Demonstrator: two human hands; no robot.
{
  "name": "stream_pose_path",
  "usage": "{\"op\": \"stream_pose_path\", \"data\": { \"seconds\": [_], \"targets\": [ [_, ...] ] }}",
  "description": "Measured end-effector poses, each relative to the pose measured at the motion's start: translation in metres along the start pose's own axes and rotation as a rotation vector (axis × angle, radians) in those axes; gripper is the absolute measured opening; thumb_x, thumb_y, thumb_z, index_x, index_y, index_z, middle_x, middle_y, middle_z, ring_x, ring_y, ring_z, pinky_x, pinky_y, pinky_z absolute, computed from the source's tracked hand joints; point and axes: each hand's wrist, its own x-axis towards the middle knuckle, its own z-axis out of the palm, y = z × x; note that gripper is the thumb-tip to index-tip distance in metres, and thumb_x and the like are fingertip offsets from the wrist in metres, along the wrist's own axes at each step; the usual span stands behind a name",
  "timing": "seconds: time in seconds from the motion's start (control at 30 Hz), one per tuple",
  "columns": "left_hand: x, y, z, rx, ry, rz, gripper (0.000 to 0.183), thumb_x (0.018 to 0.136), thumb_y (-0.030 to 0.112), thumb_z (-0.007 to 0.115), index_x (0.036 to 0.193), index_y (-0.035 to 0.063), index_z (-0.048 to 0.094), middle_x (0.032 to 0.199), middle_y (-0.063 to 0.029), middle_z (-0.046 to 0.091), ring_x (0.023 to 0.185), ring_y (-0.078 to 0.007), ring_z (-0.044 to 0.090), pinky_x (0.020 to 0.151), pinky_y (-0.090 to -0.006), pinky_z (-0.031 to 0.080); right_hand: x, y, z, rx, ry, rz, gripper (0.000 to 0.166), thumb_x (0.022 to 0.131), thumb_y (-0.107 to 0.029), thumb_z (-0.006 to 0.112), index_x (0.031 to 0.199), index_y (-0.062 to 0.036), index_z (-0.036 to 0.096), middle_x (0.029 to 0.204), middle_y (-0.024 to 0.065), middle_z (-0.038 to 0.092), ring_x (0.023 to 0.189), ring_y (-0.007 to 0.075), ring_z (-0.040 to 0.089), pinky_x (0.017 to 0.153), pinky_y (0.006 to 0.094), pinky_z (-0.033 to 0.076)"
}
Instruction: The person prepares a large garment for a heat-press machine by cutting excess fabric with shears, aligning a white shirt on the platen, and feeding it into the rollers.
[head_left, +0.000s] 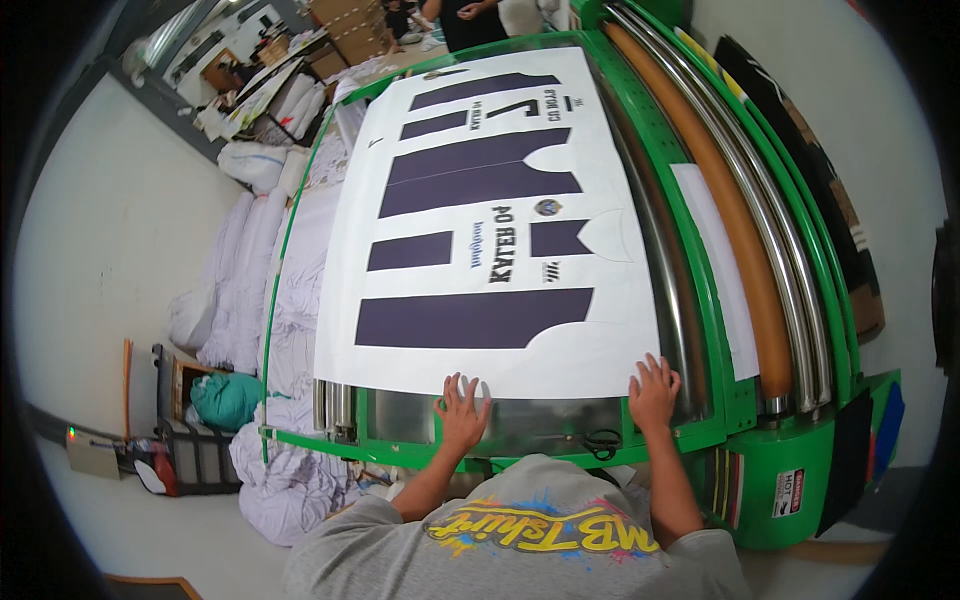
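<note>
A large white sheet (420, 371) printed with dark jersey panels, lettering and crests lies across the metal bed of a green heat-press machine. Whether it is paper or fabric, I cannot tell. At its near edge my left hand (463, 414) rests with fingers spread, the fingertips on the white border. My right hand (654, 390) is at the near right corner, fingers apart, its fingertips at the sheet's edge. Neither hand grips anything. Between my hands, closer to my body, black-handled scissors (602, 443) lie on the machine's front edge.
A green frame (697, 281) borders the bed. To the right run an orange-brown roller (739, 262), shiny metal rollers (795, 330) and a white strip (716, 277). White fabric (292, 465) is heaped at the left. Another person (472, 22) stands beyond the far end.
</note>
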Motion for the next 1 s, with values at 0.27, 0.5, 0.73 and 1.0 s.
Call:
{"op": "stream_pose_path", "data": {
  "seconds": [0.27,0.5,0.73,1.0],
  "targets": [
    [-0.027,-0.133,-0.018,0.05,0.083,-0.211,0.061,0.11,0.05,0.058,0.161,0.019,0.052,0.179,-0.0176,0.029,0.169,-0.0369,0.021,0.12,-0.0759,0.021,0.015,-0.029,0.008,-0.223,0.004,0.3,0.049,0.107,-0.032,0.066,0.149,-0.0071,0.065,0.168,0.0177,0.05,0.159,0.0396,0.041,0.128,0.0582,0.031],
    [-0.038,-0.179,-0.018,0.093,0.051,-0.156,0.063,0.11,0.052,0.056,0.163,0.0196,0.05,0.177,-0.0162,0.031,0.169,-0.0356,0.021,0.118,-0.0764,0.021,-0.004,-0.078,0.023,-0.185,-0.003,0.288,0.056,0.108,-0.033,0.064,0.157,-0.0079,0.057,0.17,0.0215,0.043,0.159,0.0407,0.038,0.127,0.0601,0.031],
    [-0.039,-0.179,-0.023,0.033,0.071,-0.124,0.062,0.107,0.05,0.06,0.163,0.0245,0.052,0.175,-0.0157,0.034,0.169,-0.0343,0.021,0.119,-0.0755,0.018,-0.028,-0.083,0.042,-0.087,0.068,0.242,0.059,0.11,-0.03,0.063,0.164,-0.0109,0.05,0.174,0.0181,0.039,0.163,0.0377,0.033,0.13,0.0609,0.025],
    [-0.042,-0.182,-0.028,-0.003,0.11,-0.116,0.059,0.105,0.048,0.063,0.16,0.0271,0.057,0.173,-0.0148,0.036,0.169,-0.0329,0.021,0.12,-0.0756,0.017,-0.029,-0.095,0.047,-0.17,0.135,0.314,0.063,0.111,-0.037,0.062,0.166,-0.0115,0.047,0.177,0.0183,0.034,0.166,0.0372,0.028,0.137,0.0569,0.021]
  ]
}}
